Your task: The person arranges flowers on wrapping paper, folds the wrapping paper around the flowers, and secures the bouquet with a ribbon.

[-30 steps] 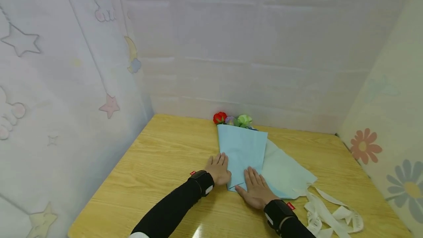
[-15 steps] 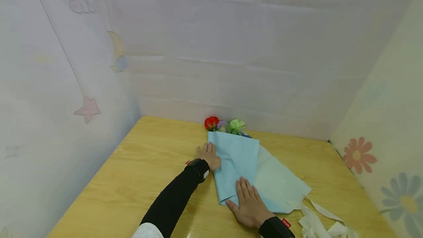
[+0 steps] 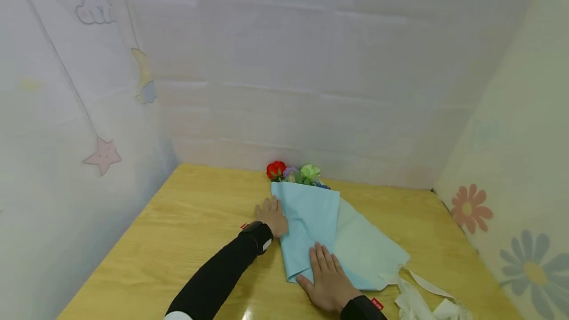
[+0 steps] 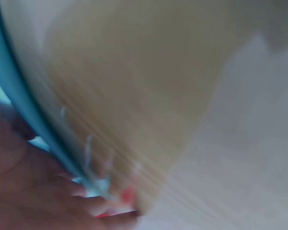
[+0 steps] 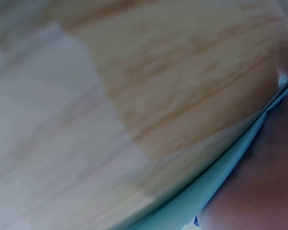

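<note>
A sheet of light blue wrapping paper [image 3: 311, 214] lies folded over a small bunch of flowers. A red rose [image 3: 276, 170], a pale green bloom [image 3: 309, 172] and a small purple one [image 3: 291, 174] stick out past its far edge; their stems are hidden. Along the paper's left edge, my left hand [image 3: 272, 217] rests with its fingers pointing forward. My right hand [image 3: 327, 280] presses flat on the near end of the fold, fingers straight. In the right wrist view, the edge of the paper [image 5: 201, 191] runs beside my hand.
To the right, a paler flap of the paper [image 3: 366, 243] spreads out over the wooden table [image 3: 186, 231]. A loose cream ribbon [image 3: 415, 302] lies at its near right corner. Printed wall sheets [image 3: 275, 63] stand behind and on both sides.
My left hand has slid forward along the paper's left edge, nearer the flowers. The right hand stays on the near end. The head view has shifted, so the scene sits further left.
</note>
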`<state>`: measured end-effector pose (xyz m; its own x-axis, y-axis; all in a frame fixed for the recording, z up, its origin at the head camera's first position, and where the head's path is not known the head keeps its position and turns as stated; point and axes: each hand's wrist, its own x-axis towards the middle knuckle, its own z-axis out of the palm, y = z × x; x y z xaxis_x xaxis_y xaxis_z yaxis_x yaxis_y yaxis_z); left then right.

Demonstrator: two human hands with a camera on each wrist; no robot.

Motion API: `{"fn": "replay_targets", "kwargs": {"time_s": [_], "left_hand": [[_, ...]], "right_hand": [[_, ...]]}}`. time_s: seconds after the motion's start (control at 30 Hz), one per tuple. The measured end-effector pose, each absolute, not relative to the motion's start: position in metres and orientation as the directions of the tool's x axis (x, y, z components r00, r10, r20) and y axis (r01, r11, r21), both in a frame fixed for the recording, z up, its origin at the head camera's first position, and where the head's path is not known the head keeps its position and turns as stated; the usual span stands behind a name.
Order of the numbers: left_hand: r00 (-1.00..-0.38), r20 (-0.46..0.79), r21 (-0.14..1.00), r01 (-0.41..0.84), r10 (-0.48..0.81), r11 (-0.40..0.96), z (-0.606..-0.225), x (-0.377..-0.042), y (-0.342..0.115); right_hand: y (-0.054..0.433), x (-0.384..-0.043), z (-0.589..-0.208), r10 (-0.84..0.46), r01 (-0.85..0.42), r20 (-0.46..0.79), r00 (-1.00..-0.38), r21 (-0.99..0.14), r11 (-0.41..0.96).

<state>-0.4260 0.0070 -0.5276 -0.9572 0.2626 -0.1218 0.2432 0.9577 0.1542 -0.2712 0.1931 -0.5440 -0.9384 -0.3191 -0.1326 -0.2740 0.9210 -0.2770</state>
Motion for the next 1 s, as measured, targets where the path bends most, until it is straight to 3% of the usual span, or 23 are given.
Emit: {"fn": "replay_targets", "kwargs": {"time_s": [0.13, 0.23, 0.4, 0.73, 1.0], "left_hand": [[-0.922, -0.150, 0.038, 0.354, 0.356, 0.934, -0.508, -0.368, 0.014], [-0.892, -0.133, 0.021, 0.433, 0.431, 0.901, -0.499, -0.328, 0.018], [-0.858, -0.088, -0.030, 0.511, 0.507, 0.859, -0.502, -0.287, 0.016], [-0.868, -0.104, -0.084, 0.495, 0.486, 0.865, -0.548, -0.288, 0.007], [-0.893, -0.111, -0.098, 0.446, 0.436, 0.890, -0.547, -0.289, 0.003]], "right_hand": [[0.194, -0.277, -0.542, -0.316, -0.277, -0.111, -0.942, -0.271, 0.922], [0.197, -0.279, -0.542, -0.310, -0.276, -0.103, -0.945, -0.256, 0.926], [0.201, -0.276, -0.545, -0.316, -0.269, -0.122, -0.941, -0.296, 0.916], [0.212, -0.271, -0.547, -0.387, -0.321, -0.059, -0.920, -0.451, 0.833], [0.208, -0.259, -0.524, -0.287, -0.243, -0.097, -0.953, -0.324, 0.914]]}}
